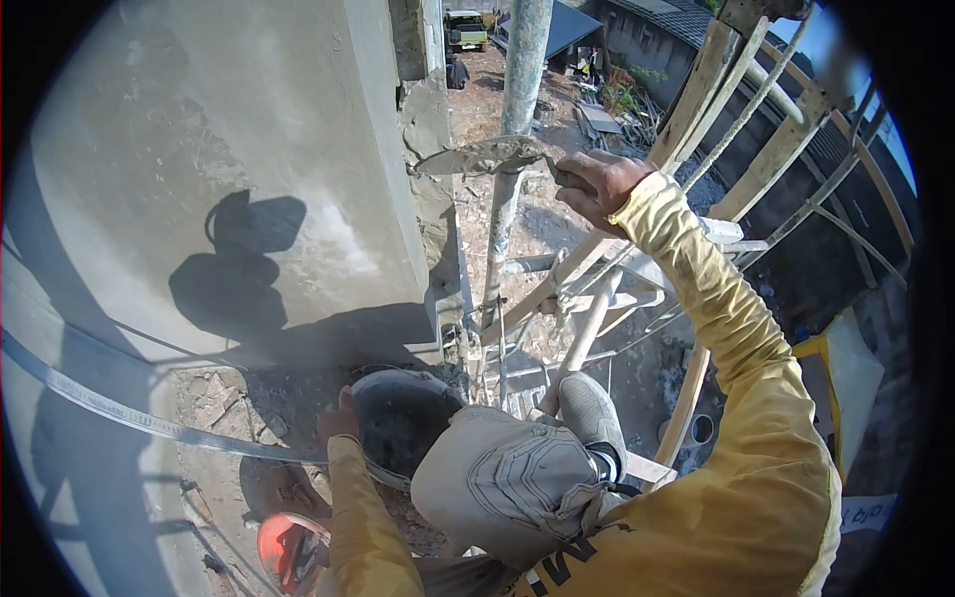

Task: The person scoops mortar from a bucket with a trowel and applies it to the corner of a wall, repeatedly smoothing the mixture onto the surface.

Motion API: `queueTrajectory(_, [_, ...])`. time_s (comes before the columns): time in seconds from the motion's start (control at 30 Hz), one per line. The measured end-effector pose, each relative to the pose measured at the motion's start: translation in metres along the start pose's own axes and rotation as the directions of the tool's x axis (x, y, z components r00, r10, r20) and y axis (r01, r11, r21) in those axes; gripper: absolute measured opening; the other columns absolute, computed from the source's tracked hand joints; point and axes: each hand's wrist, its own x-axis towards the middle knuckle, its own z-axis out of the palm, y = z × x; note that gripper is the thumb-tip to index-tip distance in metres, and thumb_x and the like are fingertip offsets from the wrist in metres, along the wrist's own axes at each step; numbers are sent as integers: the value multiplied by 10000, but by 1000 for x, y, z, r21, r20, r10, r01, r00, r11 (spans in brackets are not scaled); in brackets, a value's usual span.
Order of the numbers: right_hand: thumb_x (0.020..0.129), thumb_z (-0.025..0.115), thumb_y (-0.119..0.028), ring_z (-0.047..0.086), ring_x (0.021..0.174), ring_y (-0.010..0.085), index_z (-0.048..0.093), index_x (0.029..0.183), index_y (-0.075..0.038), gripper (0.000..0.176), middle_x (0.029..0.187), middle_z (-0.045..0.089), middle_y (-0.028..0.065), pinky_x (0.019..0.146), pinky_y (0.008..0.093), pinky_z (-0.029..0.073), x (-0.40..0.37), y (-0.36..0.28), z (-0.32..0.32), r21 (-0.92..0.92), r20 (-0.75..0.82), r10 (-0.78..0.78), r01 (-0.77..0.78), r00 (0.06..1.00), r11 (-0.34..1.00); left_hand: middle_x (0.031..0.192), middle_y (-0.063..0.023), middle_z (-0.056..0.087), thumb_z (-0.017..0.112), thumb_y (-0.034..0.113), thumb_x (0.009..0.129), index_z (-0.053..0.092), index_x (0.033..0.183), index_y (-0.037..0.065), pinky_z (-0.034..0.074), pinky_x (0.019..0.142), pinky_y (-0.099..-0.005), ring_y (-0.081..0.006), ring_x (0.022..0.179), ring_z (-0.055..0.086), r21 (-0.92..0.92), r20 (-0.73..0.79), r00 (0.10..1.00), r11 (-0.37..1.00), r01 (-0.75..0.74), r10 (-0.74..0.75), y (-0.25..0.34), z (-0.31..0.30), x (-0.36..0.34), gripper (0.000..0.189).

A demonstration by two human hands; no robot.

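My right hand [602,189] is closed round the handle of a pointing-type trowel [477,157]. Mortar smears its long blade, and the tip reaches the rough mortared edge [430,159] of the wall. Low on the left, my left hand [338,418] grips the rim of a dark, round mortar bucket [398,413] beside my knee; part of that hand lies in shadow. The bucket is tilted, and its inside is too dark to make out the contents. Smooth grey plaster covers the wall face [199,119], where my shadow falls.
A vertical scaffold pipe [525,70] stands just behind the trowel. Wooden and metal scaffold bars [741,129] rise at the right, above a drop to the ground. A pale flat strip [149,423] crosses at left. Below lie an orange object [288,547] and rubble [214,398].
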Motion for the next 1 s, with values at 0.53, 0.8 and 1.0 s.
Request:
queueTrajectory(0.53, [856,596,-305,648,933,280,620,1084,-13,371,985,666,157,850,376,491,42,-34,-131,-61,0,-141,141,990,988,1111,-278,600,451,684,821,616,1112,-47,424,940,-456,-405,1087,560,-95,-48,996,992,-78,74,-4,1,-4,804])
queueTrajectory(0.8, [899,595,-398,536,651,103,552,1167,26,503,765,578,47,557,260,438,-8,38,-54,486,-72,262,-196,962,852,1059,-270,623,456,704,807,639,1086,-25,439,907,-464,-410,1039,584,-93,-109,989,990,-109,98,-5,7,1,802])
queueTrajectory(1.0, [903,605,-353,526,619,79,525,1141,2,435,765,585,38,552,242,446,-32,-27,48,948,87,398,-199,913,250,1141,-324,565,500,707,784,553,1140,-141,402,983,-423,-408,1145,525,-78,-104,991,993,-89,81,-6,7,5,922])
